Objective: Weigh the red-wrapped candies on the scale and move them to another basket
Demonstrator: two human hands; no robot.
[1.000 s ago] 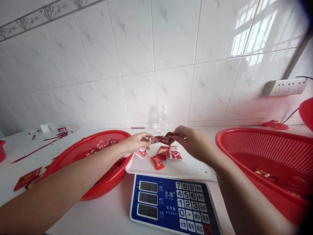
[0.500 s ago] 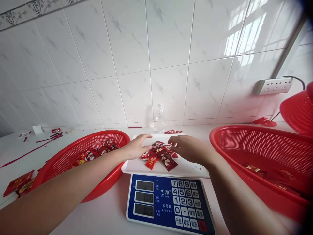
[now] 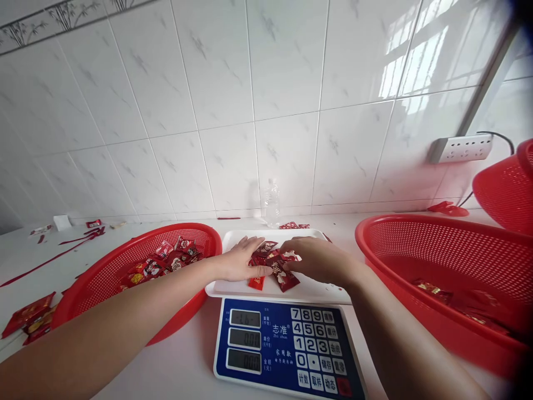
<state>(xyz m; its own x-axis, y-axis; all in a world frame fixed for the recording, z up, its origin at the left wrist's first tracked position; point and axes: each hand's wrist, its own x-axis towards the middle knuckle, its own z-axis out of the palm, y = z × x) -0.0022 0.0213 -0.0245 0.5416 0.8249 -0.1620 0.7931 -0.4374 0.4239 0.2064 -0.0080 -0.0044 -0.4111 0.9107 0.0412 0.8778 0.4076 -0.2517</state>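
Several small red wrapped sweets (image 3: 283, 278) lie heaped on the white tray (image 3: 233, 289) of a scale. At the heap's left side, my left hand (image 3: 241, 261) is open, with its fingers spread over the wrappers and its thumb out across the front. My right hand (image 3: 314, 260) curls round the right side of the heap, and a red-and-white wrapper shows between its thumb and fingers. Its fingertips are partly hidden. Below the tray is the scale's blue panel (image 3: 285, 350) with keys and three small displays.
On the left is a red basket (image 3: 208, 236) holding wrapped sweets, with red packets (image 3: 31, 314) beside it. Another red basket (image 3: 366, 236) stands right, with a few packets inside. A clear bottle (image 3: 272, 205) stands behind the tray; a power strip (image 3: 464, 149) is on the tiled wall.
Both hands have come down onto the sweets. The left now lies over the heap's left side, and the right has closed in round its right side.
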